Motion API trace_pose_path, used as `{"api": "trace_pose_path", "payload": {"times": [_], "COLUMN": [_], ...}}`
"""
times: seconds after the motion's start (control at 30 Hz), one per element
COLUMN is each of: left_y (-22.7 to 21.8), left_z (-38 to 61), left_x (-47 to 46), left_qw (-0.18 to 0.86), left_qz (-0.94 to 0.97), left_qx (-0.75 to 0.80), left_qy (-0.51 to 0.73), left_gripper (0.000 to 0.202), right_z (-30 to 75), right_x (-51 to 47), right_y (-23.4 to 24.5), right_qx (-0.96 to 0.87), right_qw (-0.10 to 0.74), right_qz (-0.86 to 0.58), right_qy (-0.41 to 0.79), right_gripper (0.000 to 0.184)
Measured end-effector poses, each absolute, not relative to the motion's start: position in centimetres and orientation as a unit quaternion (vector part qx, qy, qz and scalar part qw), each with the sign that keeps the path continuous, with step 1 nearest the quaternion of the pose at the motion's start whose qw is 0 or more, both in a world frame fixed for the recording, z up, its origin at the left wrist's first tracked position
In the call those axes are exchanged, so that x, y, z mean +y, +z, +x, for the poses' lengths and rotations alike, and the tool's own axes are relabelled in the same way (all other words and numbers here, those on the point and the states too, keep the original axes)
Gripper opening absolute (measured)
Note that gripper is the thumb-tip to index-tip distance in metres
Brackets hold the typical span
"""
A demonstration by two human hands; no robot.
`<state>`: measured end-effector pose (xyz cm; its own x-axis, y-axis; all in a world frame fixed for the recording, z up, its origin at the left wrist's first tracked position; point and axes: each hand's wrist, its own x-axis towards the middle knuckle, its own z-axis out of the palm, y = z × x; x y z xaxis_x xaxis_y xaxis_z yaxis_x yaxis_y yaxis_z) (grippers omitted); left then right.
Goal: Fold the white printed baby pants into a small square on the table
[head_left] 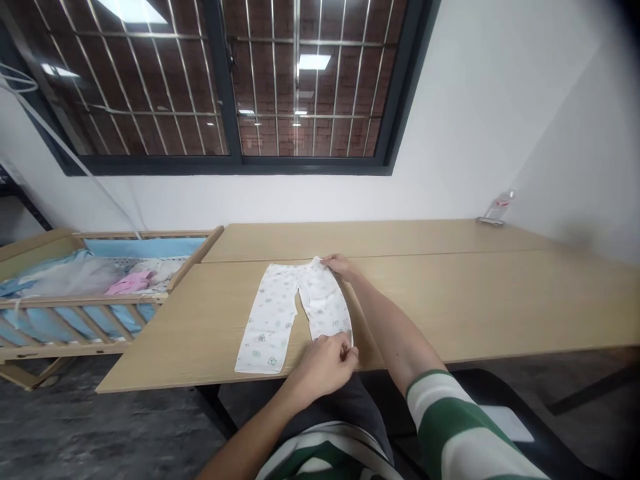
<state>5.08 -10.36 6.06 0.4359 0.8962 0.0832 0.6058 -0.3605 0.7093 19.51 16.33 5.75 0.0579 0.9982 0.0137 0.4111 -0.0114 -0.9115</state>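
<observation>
A small pair of white pants (267,320) with a tiny scattered print lies spread on the wooden table, waistband away from me and legs towards me. At the hem of the right-hand leg, my left hand (327,363) is closed, thumb and fingers pinching the cloth by the table's front edge. My right hand (341,265) reaches to the far right corner of the waistband and grips it there, its fingertips partly hidden. The lower end of the right-hand leg is covered by my left hand.
The light wooden table (450,293) spans the view, with a seam along its length. A clear bottle (499,207) stands at its far right. To the left is a wooden cot (95,310) holding bedding and a pink cloth (131,283). A barred window (235,87) is above.
</observation>
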Motion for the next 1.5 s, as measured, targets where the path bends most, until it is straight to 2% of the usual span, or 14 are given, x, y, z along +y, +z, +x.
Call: {"api": "trace_pose_path", "payload": {"times": [0.13, 0.2, 0.4, 0.7, 0.97, 1.23, 1.4, 1.5], "left_y": [6.0, 6.2, 6.3, 2.7, 2.0, 2.0, 2.7, 3.0], "left_z": [2.3, 0.5, -5.1, -10.2, -11.4, -11.4, -10.9, -10.6], "left_x": [-11.2, -11.8, -13.6, -14.4, -14.8, -15.0, -15.4, -16.0], "left_qw": [0.433, 0.463, 0.412, 0.369, 0.269, 0.228, 0.091, 0.031], "left_qz": [0.695, 0.653, 0.605, 0.566, 0.596, 0.612, 0.604, 0.578], "left_qx": [0.458, 0.454, 0.51, 0.592, 0.656, 0.673, 0.774, 0.81], "left_qy": [0.346, 0.391, 0.452, 0.44, 0.378, 0.347, 0.168, 0.09], "left_gripper": [0.027, 0.03, 0.04, 0.043, 0.037, 0.033, 0.027, 0.024], "right_z": [16.5, 14.3, 6.9, 0.7, -0.5, -0.9, -0.4, 0.2], "right_x": [17.3, 17.6, 17.9, 17.8, 17.8, 17.0, 15.7, 14.3], "right_y": [7.1, 7.5, 7.1, 3.7, 2.3, 2.5, 3.0, 4.0], "right_qx": [-0.591, -0.597, -0.632, -0.678, -0.687, -0.705, -0.729, -0.754], "right_qw": [0.401, 0.407, 0.404, 0.344, 0.318, 0.319, 0.315, 0.316], "right_qz": [-0.591, -0.587, -0.579, -0.596, -0.609, -0.588, -0.552, -0.516], "right_qy": [0.374, 0.366, 0.319, 0.257, 0.236, 0.237, 0.253, 0.256], "right_gripper": [0.014, 0.019, 0.026, 0.022, 0.02, 0.017, 0.011, 0.013]}}
